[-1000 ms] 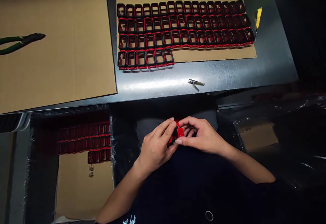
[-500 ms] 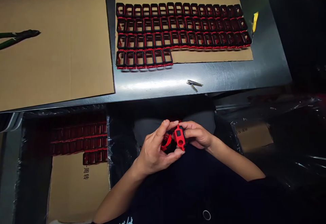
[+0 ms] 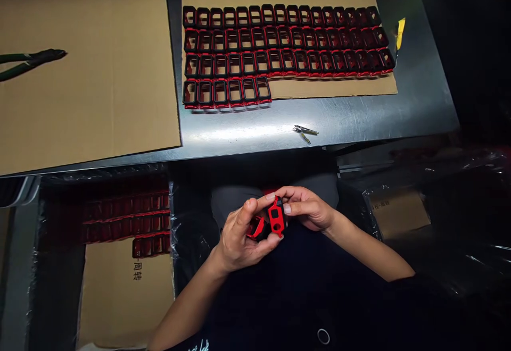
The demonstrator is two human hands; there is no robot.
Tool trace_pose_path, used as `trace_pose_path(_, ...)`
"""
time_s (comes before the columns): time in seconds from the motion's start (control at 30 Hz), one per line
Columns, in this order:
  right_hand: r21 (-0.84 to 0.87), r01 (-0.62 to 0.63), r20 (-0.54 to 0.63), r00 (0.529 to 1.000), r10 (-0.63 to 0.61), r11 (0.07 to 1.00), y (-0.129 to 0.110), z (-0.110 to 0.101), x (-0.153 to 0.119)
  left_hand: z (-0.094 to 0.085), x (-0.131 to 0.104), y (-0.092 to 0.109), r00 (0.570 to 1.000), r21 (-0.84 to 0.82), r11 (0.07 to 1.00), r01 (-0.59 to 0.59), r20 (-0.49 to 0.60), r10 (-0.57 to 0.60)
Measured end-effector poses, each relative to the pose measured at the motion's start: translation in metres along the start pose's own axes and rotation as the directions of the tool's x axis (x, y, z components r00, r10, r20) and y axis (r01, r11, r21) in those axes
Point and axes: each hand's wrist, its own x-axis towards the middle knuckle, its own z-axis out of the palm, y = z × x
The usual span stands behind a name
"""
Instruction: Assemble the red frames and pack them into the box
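Note:
Between my hands, over my lap, is a red-and-black plastic frame (image 3: pixel 276 220) with a square and a round hole in its red side. My left hand (image 3: pixel 243 234) pinches it at its ends and also cradles a second red-and-black piece (image 3: pixel 258 227) against the palm, partly hidden by the fingers. My right hand (image 3: pixel 307 208) grips the black side of the same frame from the right, thumb on its edge. On the bench, several rows of similar red-and-black frames (image 3: pixel 235 64) stand on cardboard.
Small pliers (image 3: pixel 305 132) lie on the metal bench (image 3: pixel 239 133) near its front edge. Green-handled cutters (image 3: pixel 35 63) rest on cardboard (image 3: pixel 99 101) at left. A plastic-lined box at lower left holds more frames (image 3: pixel 128 227); another with cardboard (image 3: pixel 401 215) stands right. A yellow-handled tool (image 3: pixel 400 33) lies far right.
The frame has turned slightly and shifted a little left. My right thumb now shows on its edge, and its square hole, dark-filled before, looks open.

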Motion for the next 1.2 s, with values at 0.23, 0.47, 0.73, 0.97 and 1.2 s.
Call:
trace_pose_path(0.23, 0.059, 0.011, 0.088, 0.996, -0.017, 0.998, 0.0, 0.004, -0.001, 0.005, -0.012, -0.006, 0.991, -0.207, 0.972, 0.112, -0.048, -0.125)
trace_pose_path(0.47, 0.065, 0.012, 0.071, 0.997, -0.017, 0.998, 0.002, 0.002, -0.002, 0.009, -0.012, -0.007, 0.982, -0.312, 0.937, 0.157, -0.054, -0.182)
trace_pose_path(0.73, 0.093, 0.018, 0.045, 0.999, -0.022, 0.995, 0.003, -0.002, -0.004, 0.012, -0.01, -0.007, 0.982, -0.321, 0.933, 0.162, -0.041, -0.184)
trace_pose_path(0.97, 0.112, -0.023, -0.015, 1.0, 0.025, 0.993, 0.008, -0.005, -0.006, 0.01, -0.003, -0.004, 0.979, -0.219, 0.955, 0.201, 0.021, -0.202)
trace_pose_path(1.2, 0.134, -0.051, 0.062, 0.997, 0.043, 0.99, 0.009, -0.009, -0.012, 0.011, -0.004, -0.004, 0.967, -0.191, 0.948, 0.256, 0.032, -0.254)
